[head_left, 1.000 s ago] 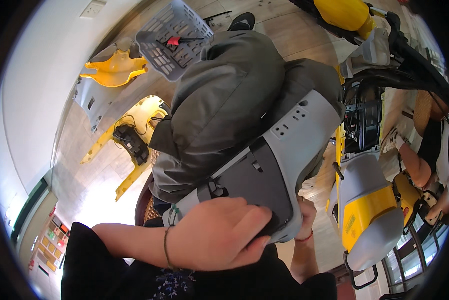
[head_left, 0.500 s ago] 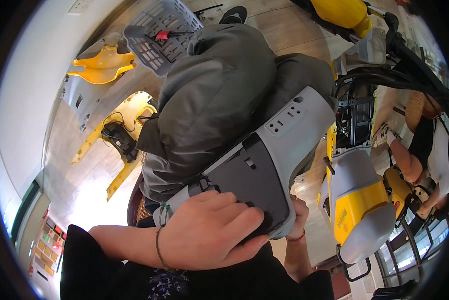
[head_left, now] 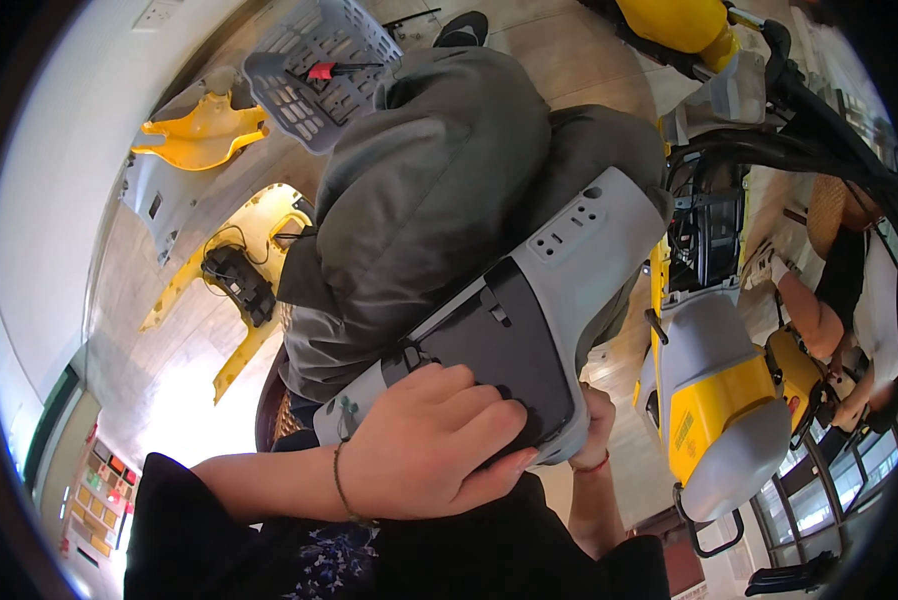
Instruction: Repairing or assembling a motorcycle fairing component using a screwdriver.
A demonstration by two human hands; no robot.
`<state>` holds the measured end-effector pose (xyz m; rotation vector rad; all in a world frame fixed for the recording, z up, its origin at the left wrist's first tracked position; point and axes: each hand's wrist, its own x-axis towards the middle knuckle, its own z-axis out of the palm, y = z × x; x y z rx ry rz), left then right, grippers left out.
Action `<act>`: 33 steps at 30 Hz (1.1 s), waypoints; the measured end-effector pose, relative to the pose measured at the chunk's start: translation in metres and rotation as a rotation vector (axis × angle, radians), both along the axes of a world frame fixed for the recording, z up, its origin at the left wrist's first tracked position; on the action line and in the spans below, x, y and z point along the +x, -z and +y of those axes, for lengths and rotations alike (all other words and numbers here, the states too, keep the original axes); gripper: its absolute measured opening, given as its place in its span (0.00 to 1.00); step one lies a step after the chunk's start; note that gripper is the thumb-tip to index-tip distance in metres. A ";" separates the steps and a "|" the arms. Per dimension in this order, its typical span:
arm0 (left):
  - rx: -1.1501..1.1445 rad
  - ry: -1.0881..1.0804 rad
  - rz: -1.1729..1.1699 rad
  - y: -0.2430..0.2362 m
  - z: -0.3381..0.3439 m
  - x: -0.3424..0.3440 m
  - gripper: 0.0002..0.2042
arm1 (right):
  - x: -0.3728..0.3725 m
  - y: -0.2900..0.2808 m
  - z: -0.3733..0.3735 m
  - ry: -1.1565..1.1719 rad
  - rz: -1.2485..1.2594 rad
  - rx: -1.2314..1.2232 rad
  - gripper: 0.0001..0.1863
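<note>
One grey panel (head_left: 619, 225): lies slantwise across the trousered legs (head_left: 449, 150), row of dark holes toward its far right end; both hands at its near side.
Dark cover (head_left: 514, 345): set in the middle of the grey panel; seated or loose, cannot tell.
Left hand (head_left: 439, 440): over the near edge of the grey panel, fingers curled at the dark cover, thumb toward the near rim; whether it pinches anything is hidden.
Right hand (head_left: 594, 425): gripping the near right corner of the grey panel, fingertips out of sight.
Change, last second: whole scene sits slightly further left in view, probably a head movement; both hands keep their places on the grey panel, dark cover likewise.
Meaning: judged a steady hold, with no visible gain in the work on the dark cover.
Yellow frame piece (head_left: 232, 365): on the floor left of the grey panel, black unit (head_left: 239, 285) lying on it.
Yellow shell (head_left: 199, 145): further off, beyond and left of the grey panel.
Slotted crate (head_left: 307, 118): beyond the grey panel, leftward; red-and-black item (head_left: 321, 71) inside.
Yellow-and-grey vehicle (head_left: 714, 410): right of the grey panel, well apart from it.
Co-worker (head_left: 807, 300): far right of the grey panel, past the vehicle.
</note>
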<state>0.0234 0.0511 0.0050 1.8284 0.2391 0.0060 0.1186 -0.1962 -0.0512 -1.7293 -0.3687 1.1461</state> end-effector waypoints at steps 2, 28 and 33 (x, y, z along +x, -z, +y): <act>-0.016 -0.012 -0.001 0.000 -0.004 0.001 0.12 | -0.001 0.003 -0.003 0.002 -0.007 0.009 0.14; 0.334 -0.061 -0.294 -0.025 -0.031 -0.008 0.15 | -0.001 0.000 0.011 0.242 -0.002 0.136 0.08; 0.252 -0.059 -0.136 -0.019 -0.021 -0.004 0.15 | 0.007 0.022 -0.009 -0.006 -0.383 -0.020 0.08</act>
